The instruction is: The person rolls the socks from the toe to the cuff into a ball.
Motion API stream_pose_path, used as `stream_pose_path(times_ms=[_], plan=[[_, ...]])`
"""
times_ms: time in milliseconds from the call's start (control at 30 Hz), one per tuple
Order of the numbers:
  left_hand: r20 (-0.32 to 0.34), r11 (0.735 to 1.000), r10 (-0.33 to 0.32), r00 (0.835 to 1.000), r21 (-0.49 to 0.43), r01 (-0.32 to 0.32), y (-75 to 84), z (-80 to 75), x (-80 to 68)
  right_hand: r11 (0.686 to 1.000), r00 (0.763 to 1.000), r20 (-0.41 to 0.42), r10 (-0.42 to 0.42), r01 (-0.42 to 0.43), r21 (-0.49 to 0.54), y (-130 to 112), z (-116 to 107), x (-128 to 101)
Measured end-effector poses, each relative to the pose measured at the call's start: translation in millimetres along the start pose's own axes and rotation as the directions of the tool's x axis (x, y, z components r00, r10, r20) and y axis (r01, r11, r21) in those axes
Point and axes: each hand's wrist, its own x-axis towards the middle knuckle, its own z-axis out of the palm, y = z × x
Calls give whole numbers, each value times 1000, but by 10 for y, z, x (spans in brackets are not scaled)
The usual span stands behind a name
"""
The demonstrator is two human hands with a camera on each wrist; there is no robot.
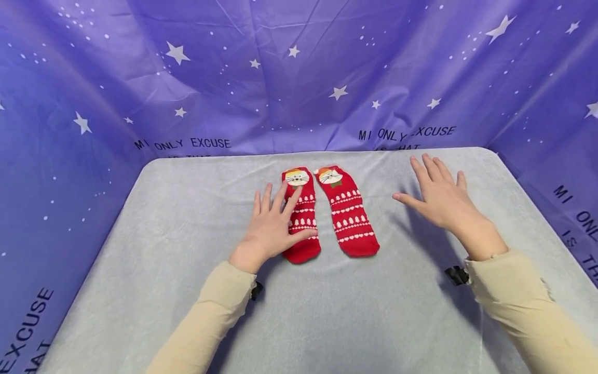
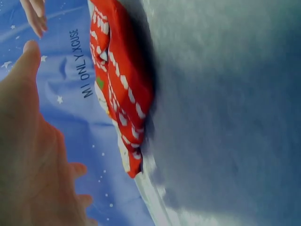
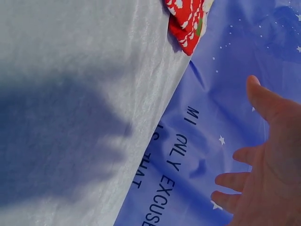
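Red socks point(image 1: 348, 213) lying side by side

They rest flat, slightly apart, towards the far edge of the velvety grey table point(image 1: 374, 317): limp, foot-shaped, white-patterned. The left hand point(image 1: 268, 231), empty and spread wide, hovers over one; a careless sweep could probably ruck its soft fabric. The right hand point(image 1: 444, 202), also wide and empty, hangs clear. Beyond, a creased, starry purple curtain point(image 1: 289, 104).

head view: high, facing forward and down; widest, takes in table point(image 1: 364, 317), starry curtain point(image 1: 299, 104), red socks point(image 1: 357, 223), left hand point(image 1: 268, 231), right hand point(image 1: 444, 200). left wrist view: low, close over table, rolled sideways, table at right; looks past left hand along red socks, catches right hand top left. right wrist view: rolled opposite way, red socks cut at top edge. all three share red socks, starry curtain, table.
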Motion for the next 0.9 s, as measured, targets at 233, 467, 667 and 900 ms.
stream_pose_path(times_ms=[233, 467, 667, 900], plan=[[7, 999, 21, 1000, -24, -21, 89, 66, 13, 1000, 1000, 17, -13, 13, -10, -58, 24, 73], [-3, 998, 56, 998, -9, -56, 209, 109, 4, 999, 999, 10, -45, 45, -1, -147, 34, 116], [0, 997, 76, 997, -18, -76, 317, 136, 9, 994, 993, -24, -113, 113, 2, -229, 48, 172], [-10, 991, 84, 996, -106, -85, 453, 183, 11, 990, 990, 7, -139, 138, 30, -354, 56, 287]])
